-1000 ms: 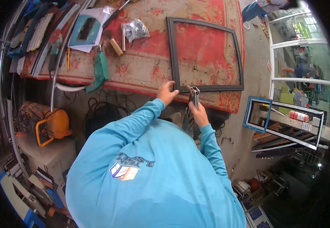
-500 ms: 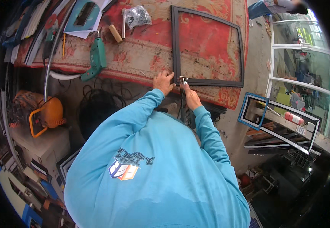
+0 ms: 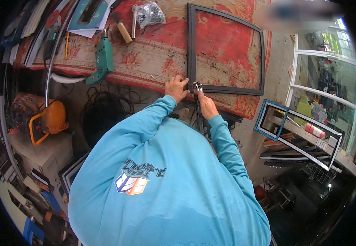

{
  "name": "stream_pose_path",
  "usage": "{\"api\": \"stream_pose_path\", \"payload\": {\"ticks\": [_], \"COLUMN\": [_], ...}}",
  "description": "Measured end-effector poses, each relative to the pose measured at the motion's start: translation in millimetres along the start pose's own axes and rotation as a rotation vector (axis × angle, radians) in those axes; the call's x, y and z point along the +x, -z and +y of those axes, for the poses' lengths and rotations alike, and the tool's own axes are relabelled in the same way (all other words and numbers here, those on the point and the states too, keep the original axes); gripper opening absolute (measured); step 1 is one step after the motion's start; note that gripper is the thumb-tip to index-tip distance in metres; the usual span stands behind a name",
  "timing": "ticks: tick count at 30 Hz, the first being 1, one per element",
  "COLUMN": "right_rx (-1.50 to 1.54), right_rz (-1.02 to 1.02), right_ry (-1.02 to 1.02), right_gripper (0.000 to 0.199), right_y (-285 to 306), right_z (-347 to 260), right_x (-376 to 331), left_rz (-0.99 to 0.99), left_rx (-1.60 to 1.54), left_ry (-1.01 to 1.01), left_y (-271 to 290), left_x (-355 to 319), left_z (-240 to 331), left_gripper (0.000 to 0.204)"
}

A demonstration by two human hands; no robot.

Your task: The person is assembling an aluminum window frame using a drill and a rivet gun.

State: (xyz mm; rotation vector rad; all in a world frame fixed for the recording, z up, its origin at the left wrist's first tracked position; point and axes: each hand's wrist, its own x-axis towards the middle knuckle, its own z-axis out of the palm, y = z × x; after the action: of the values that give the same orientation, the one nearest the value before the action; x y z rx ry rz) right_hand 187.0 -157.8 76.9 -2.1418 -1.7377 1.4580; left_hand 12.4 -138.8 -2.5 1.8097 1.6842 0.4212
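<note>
While the left hand [image 3: 177, 88] is resting at the near left corner of one dark frame [image 3: 192, 45], its thumb and forefinger are standing spread apart, the forefinger's tip meeting the frame's side bar; the right hand [image 3: 208, 107] is gripping one metal hand tool [image 3: 197, 86], the thumb lying along its head and the other fingers curling beneath (how tightly, I cannot tell); the tool's head is sitting at that same frame corner. The frame is lying flat on the right part of the cloth-covered tabletop [image 3: 147, 49], its lower bar running close to the near edge; toward the left, one green drill [image 3: 103, 60] is lying by the near edge, its handle pointing outward; beyond it are lying one wooden piece [image 3: 124, 33], one metal tube [image 3: 134, 22] and one clear bag [image 3: 150, 15] of small parts, too small for counting; one yellow stick [image 3: 67, 46] and one grinder [image 3: 52, 30] are lying near the left edge. Past the tabletop's right edge, two more frames are overlapping, one blue frame [image 3: 260, 115] and one white-edged frame [image 3: 305, 154].
</note>
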Motion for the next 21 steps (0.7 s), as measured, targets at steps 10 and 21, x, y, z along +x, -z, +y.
{"api": "stream_pose_path", "payload": {"ticks": [10,21], "right_rx": [-0.110,-0.084], "right_rz": [-0.051,-0.154], "right_ry": [-0.075,-0.070], "right_gripper": [0.077,0.062], "right_y": [10,3], "right_z": [-22,-14], "right_x": [-2,7], "left_rz": [-0.003,-0.029], "left_rx": [-0.040,-0.059], "left_ry": [-0.018,-0.015], "left_y": [2,3], "left_x": [1,5], "left_z": [-2,0], "left_gripper": [0.056,0.058]}}
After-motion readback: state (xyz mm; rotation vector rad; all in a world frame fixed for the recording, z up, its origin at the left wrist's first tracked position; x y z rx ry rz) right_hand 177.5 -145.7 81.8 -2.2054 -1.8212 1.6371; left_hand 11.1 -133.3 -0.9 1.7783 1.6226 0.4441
